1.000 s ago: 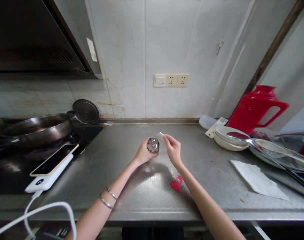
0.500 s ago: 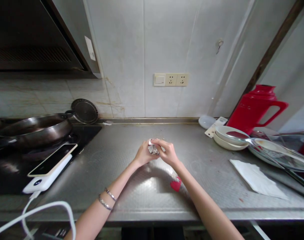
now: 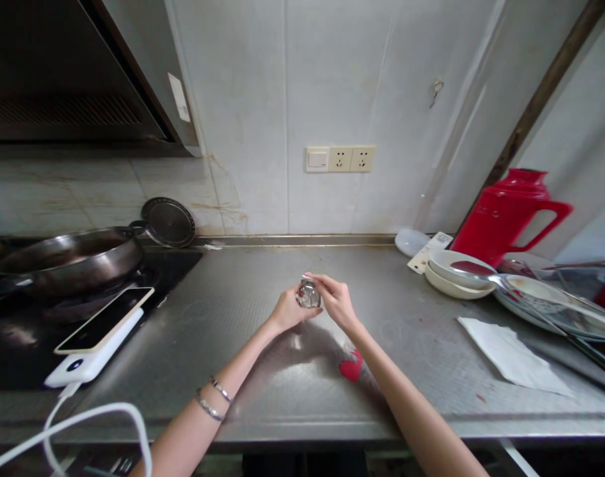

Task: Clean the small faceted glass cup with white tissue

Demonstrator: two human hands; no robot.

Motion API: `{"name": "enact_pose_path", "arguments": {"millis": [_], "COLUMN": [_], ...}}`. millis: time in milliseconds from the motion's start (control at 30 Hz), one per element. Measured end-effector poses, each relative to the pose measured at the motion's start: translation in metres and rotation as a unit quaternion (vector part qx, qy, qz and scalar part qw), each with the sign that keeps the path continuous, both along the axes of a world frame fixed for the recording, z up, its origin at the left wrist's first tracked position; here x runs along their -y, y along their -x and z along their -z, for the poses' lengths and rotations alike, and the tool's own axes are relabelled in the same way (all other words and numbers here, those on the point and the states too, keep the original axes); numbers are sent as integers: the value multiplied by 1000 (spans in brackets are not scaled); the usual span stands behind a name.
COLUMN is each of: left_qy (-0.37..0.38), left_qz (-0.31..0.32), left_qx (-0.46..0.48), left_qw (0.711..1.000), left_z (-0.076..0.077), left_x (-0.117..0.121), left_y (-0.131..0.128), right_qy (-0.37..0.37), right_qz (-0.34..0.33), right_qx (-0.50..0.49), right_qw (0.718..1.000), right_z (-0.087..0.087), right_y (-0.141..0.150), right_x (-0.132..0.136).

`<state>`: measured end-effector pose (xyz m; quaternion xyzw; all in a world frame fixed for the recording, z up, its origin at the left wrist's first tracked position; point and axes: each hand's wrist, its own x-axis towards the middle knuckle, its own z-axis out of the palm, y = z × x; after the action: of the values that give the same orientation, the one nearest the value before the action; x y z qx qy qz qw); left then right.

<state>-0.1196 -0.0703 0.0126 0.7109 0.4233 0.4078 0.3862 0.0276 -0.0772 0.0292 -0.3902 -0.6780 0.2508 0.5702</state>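
Note:
A small shiny clear object, like a little glass or wrapped piece, is held up over the steel counter between both hands. My left hand grips it from the left with fingers curled around it. My right hand pinches its top and right side, fingers closed on it. A small red scrap lies on the counter just under my right forearm.
A phone on a white power bank with a white cable sits at the left, beside a dark pan on the stove. At the right are stacked white bowls, a red jug, plates and a paper napkin.
A second ago my right hand held a small clear strip away from the object. It has come back onto the object, and both hands now close around it.

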Motion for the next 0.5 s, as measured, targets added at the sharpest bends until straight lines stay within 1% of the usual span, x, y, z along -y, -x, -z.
{"name": "enact_pose_path", "arguments": {"millis": [100, 267, 400, 467, 500], "left_qy": [12, 29, 31, 29, 26], "left_qz": [-16, -42, -48, -70, -86], "left_qx": [10, 20, 4, -12, -18], "left_qw": [1000, 999, 998, 997, 996], "left_z": [0, 2, 1, 1, 1], "left_x": [-1, -8, -12, -14, -14], "left_y": [-1, 2, 6, 7, 8], "right_qy": [-33, -113, -132, -141, -149], "right_qz": [-22, -41, -66, -52, -29], "right_qx": [13, 62, 99, 92, 80], "right_qw": [999, 991, 984, 984, 985], "right_z": [0, 2, 3, 3, 3], "right_y": [1, 4, 8, 10, 10], "right_x": [3, 6, 8, 8, 7]}}
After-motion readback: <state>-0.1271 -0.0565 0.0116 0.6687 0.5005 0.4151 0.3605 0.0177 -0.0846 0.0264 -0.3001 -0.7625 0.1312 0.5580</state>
